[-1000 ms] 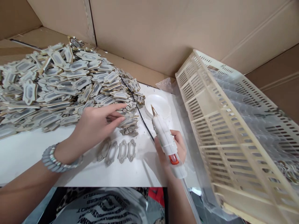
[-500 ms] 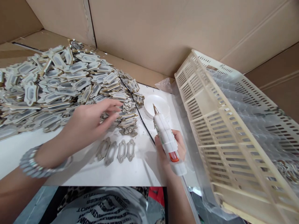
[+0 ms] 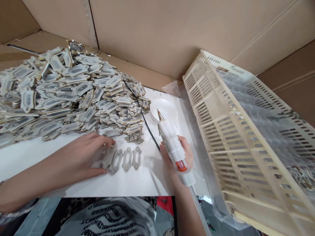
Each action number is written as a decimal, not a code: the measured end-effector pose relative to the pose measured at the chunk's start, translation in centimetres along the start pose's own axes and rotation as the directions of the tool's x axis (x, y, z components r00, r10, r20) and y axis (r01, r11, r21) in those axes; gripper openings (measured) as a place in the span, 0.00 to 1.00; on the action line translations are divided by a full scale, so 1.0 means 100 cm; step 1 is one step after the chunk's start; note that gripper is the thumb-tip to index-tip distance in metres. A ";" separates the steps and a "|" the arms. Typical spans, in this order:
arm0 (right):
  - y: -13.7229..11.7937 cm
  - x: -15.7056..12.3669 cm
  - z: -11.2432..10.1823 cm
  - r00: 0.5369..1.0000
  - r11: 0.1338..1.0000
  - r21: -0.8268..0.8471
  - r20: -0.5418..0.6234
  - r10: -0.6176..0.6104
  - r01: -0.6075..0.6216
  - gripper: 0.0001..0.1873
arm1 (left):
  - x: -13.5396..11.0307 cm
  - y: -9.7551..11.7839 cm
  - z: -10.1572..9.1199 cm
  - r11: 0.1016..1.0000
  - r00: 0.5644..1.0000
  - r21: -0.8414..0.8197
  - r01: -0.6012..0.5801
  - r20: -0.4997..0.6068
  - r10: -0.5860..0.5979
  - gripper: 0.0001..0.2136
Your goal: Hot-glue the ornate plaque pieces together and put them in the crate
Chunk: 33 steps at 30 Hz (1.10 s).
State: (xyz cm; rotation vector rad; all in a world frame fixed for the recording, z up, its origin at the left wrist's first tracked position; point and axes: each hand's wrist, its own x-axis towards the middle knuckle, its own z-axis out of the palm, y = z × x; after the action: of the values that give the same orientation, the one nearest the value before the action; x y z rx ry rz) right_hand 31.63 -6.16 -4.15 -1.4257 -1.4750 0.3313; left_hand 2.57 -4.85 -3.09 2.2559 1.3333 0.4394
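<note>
My left hand point(image 3: 81, 155) lies on the white tabletop point(image 3: 137, 182), its fingers curled together at the left end of a short row of flat ornate pieces point(image 3: 126, 159). Whatever is under those fingers is hidden. Just beyond it spreads a big pile of the same grey, tan-edged pieces point(image 3: 61, 88). My right hand point(image 3: 172, 157) grips a white glue gun point(image 3: 172, 142) with an orange trigger. The gun's brass nozzle points up and away at a small white dish point(image 3: 168, 108).
A cream slatted plastic crate point(image 3: 221, 131) lined with bubble wrap stands tilted on the right. Cardboard walls point(image 3: 159, 32) close off the back. A black cord point(image 3: 147, 126) runs past the pile's right edge. Printed plastic bags point(image 3: 110, 216) lie below the table's front edge.
My left hand has drawn back from the pile's edge towards me and come down at the left end of the row. The right hand and glue gun have barely moved.
</note>
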 end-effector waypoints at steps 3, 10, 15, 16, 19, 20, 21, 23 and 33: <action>-0.006 0.000 -0.004 0.986 0.990 0.073 0.124 0.108 -0.118 0.07 | 0.005 0.011 0.001 0.996 0.996 -0.078 -0.043 -0.075 0.037 0.22; -0.010 -0.001 -0.008 0.891 0.868 0.220 0.204 0.406 -0.446 0.18 | 0.045 0.053 0.009 0.961 0.971 -0.146 -0.235 -0.071 0.227 0.29; -0.011 0.000 -0.005 0.862 0.798 0.332 0.261 0.435 -0.503 0.18 | 0.065 0.068 0.019 0.923 0.925 -0.064 -0.379 -0.064 0.376 0.27; -0.012 0.001 -0.005 0.864 0.795 0.343 0.261 0.430 -0.500 0.17 | 0.067 0.069 0.022 0.916 0.917 -0.057 -0.397 -0.070 0.393 0.26; -0.013 0.002 -0.004 0.869 0.797 0.354 0.270 0.414 -0.490 0.14 | 0.068 0.067 0.028 0.893 0.891 -0.051 -0.448 -0.113 0.440 0.21; -0.013 0.003 -0.003 0.869 0.794 0.360 0.275 0.412 -0.491 0.13 | 0.068 0.066 0.030 0.889 0.887 -0.062 -0.454 -0.125 0.444 0.21; -0.013 0.003 -0.003 0.868 0.788 0.369 0.274 0.414 -0.492 0.12 | 0.068 0.066 0.031 0.888 0.888 -0.081 -0.452 -0.134 0.439 0.22; -0.012 0.003 -0.002 0.867 0.769 0.401 0.259 0.426 -0.498 0.12 | 0.068 0.066 0.031 0.905 0.912 -0.145 -0.400 -0.157 0.378 0.27; -0.009 -0.001 0.000 0.871 0.774 0.399 0.217 0.442 -0.492 0.11 | 0.079 0.083 0.027 0.703 0.976 -0.678 0.216 0.180 -0.126 0.16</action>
State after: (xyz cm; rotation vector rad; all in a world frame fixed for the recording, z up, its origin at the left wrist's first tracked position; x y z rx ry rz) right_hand 31.12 -6.48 -3.48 -1.3895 -1.0101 1.0130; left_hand 13.70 -1.92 -0.47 1.4855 1.0558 0.6054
